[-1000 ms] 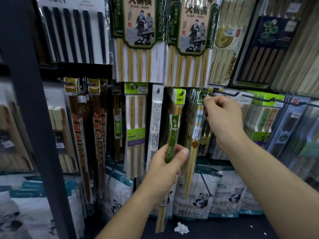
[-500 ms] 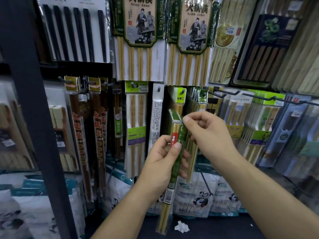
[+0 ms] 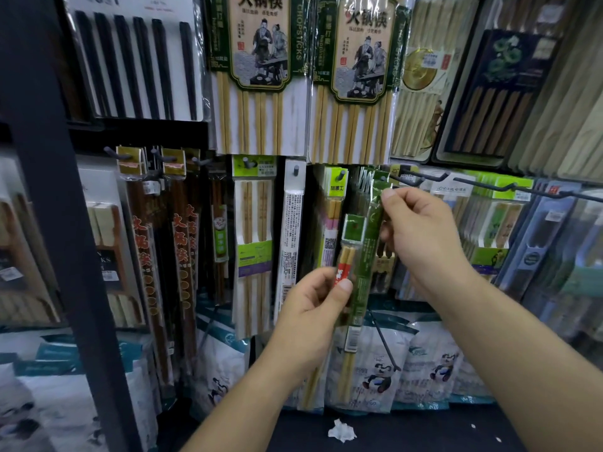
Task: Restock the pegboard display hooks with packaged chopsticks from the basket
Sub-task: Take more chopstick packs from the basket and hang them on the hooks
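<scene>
Display rack (image 3: 140,133) crowded with hanging chopstick packs; large green-bordered packs (image 3: 257,73) hung at top centre. Right hand (image 3: 421,236), thumb and forefinger pinched on the top end of a slim green chopstick pack (image 3: 365,265), just below a bare black hook (image 3: 414,180). Left hand (image 3: 313,308), fingers curled round that pack's middle together with a second pack bearing a red band (image 3: 346,256). Crumpled white scrap (image 3: 341,430) lay on the dark shelf (image 3: 424,432) below
</scene>
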`<control>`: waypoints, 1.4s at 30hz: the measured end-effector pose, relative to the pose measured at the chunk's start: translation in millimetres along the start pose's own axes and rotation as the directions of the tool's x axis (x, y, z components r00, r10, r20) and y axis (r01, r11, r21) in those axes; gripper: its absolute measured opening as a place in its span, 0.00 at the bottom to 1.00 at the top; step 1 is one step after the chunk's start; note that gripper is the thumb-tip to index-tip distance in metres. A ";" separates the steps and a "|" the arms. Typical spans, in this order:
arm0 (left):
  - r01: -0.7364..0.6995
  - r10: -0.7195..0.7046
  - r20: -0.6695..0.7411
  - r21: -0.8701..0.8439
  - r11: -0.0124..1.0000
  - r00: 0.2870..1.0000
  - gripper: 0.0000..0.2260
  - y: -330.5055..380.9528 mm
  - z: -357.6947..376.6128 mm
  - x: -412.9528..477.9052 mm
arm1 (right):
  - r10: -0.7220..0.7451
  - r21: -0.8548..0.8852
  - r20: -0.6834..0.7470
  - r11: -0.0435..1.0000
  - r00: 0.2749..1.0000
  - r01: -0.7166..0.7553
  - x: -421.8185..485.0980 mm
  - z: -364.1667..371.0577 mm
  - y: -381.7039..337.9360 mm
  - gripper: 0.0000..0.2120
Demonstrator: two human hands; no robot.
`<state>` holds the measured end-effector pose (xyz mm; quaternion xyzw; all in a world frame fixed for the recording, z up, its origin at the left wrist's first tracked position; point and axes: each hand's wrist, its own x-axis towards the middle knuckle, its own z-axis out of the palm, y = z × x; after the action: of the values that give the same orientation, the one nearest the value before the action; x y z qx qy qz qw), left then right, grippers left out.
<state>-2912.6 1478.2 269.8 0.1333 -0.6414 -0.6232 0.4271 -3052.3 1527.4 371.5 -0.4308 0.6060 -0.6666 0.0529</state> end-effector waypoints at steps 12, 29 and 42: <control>0.050 -0.052 0.031 0.064 0.997 0.998 0.05 -6.2 6.8 -0.1 | -0.020 -0.113 0.018 0.993 1.000 0.022 20.5 -7.8 -2.6 0.14; 0.031 -0.030 -0.013 0.039 0.999 0.999 0.04 -4.8 9.7 3.4 | -0.075 -0.299 0.038 0.951 0.996 0.083 38.1 -8.8 -3.9 0.16; 0.015 -0.010 -0.055 0.087 0.996 0.998 0.05 -3.7 4.0 4.7 | -0.226 -0.443 -0.014 0.875 0.974 0.196 26.7 -11.6 10.7 0.17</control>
<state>-2919.6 1476.9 268.7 0.1729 -0.6554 -0.5932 0.4344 -3081.2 1517.6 377.3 -0.4732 0.6913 -0.5283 -0.1383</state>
